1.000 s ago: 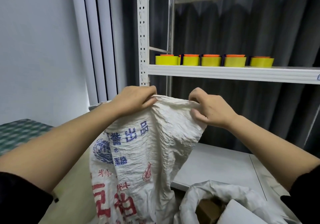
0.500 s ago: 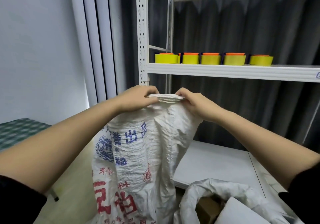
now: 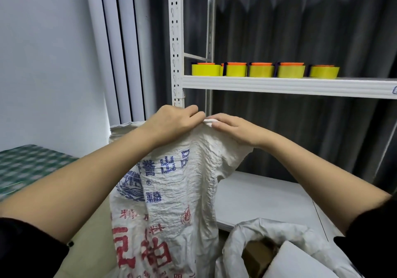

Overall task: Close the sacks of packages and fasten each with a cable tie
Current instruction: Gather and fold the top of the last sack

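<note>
The white woven plastic sack with blue and red print (image 3: 169, 191) was held upright in the lower middle of the view, in front of the white metal shelving rack (image 3: 177, 41). Its mouth was gathered into a narrow bunch at the top, level with the space below the rack's middle shelf board (image 3: 279, 85). The bunched rim was gripped by the left hand (image 3: 171, 123), fingers curled over the fabric from the left. The same rim was pinched by the right hand (image 3: 238, 129) from the right, fingertips nearly touching those of the left. No gap between the two grips was visible beyond a short fold of white fabric.

A second white crumpled sack (image 3: 279, 243) was seen at bottom right, mouth open, with a brown cardboard box (image 3: 257, 254) and a white package (image 3: 298, 262) inside. Five yellow tape rolls with orange cores (image 3: 262, 71) were lined along the shelf board's front edge. A green checked cloth surface (image 3: 30, 168) was visible at the left edge.
</note>
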